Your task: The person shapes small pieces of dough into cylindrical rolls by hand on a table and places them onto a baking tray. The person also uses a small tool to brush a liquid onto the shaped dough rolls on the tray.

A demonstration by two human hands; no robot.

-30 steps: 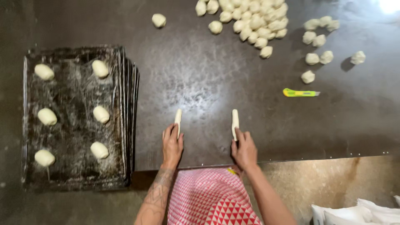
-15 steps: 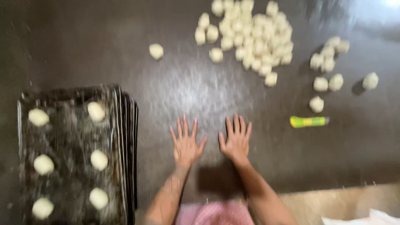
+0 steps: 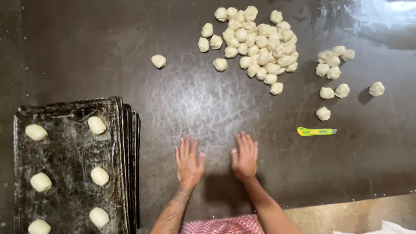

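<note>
My left hand (image 3: 189, 162) and my right hand (image 3: 245, 157) lie flat, palms down, side by side on the dark worktop (image 3: 190, 99), fingers stretched forward. Nothing shows from under either palm, and what lies beneath them is hidden. To the left sits a stack of dark baking trays (image 3: 65, 151). Its top tray carries several shaped dough pieces (image 3: 96, 125) in two columns. A large pile of small dough balls (image 3: 260, 41) lies far ahead of my right hand. One lone dough ball (image 3: 158, 61) sits ahead of my left hand.
A smaller group of dough balls (image 3: 331, 60) lies at the right. A green and yellow utility knife (image 3: 315, 131) rests to the right of my right hand. The worktop's front edge (image 3: 346, 201) runs just behind my wrists. A red checked cloth (image 3: 223, 226) is at my waist.
A second ago, thin dough strips stuck out ahead of both hands near the table's edge. The hands have since slid forward and flattened, and the strips no longer show.
</note>
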